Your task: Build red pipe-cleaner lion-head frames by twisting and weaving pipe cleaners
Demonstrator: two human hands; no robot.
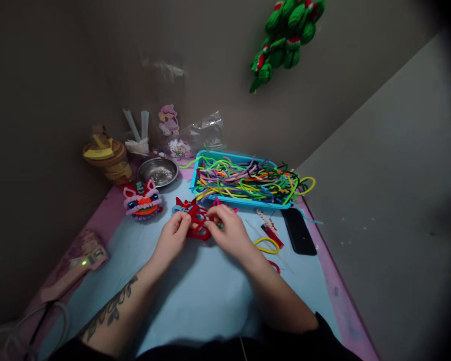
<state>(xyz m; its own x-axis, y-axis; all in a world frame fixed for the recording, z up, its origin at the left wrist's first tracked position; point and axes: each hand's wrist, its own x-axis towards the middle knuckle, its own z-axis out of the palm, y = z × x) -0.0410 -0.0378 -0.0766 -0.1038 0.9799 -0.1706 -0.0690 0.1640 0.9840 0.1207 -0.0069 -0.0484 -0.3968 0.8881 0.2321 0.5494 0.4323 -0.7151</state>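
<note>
Between my two hands is a red pipe-cleaner piece (200, 233), bent into several open loops and held just above the blue mat. My left hand (175, 233) pinches its left side between thumb and fingers. At its right side, the fingers of my right hand (227, 228) are closed on the same red piece, and a bit of green shows by the fingertips. Right behind it lies a red and light-blue fuzzy piece (184, 204), partly covered. A finished-looking lion head (143, 199) of lilac, red and orange pipe cleaners sits to the left of my left hand.
A blue tray (244, 201) heaped with coloured pipe cleaners (248, 178) stands at the back. A metal bowl (158, 172) and a brown cup (110, 158) are back left. On the right lie a black phone (299, 231) and a yellow loop (267, 245). A pink glue gun (73, 273) rests left.
</note>
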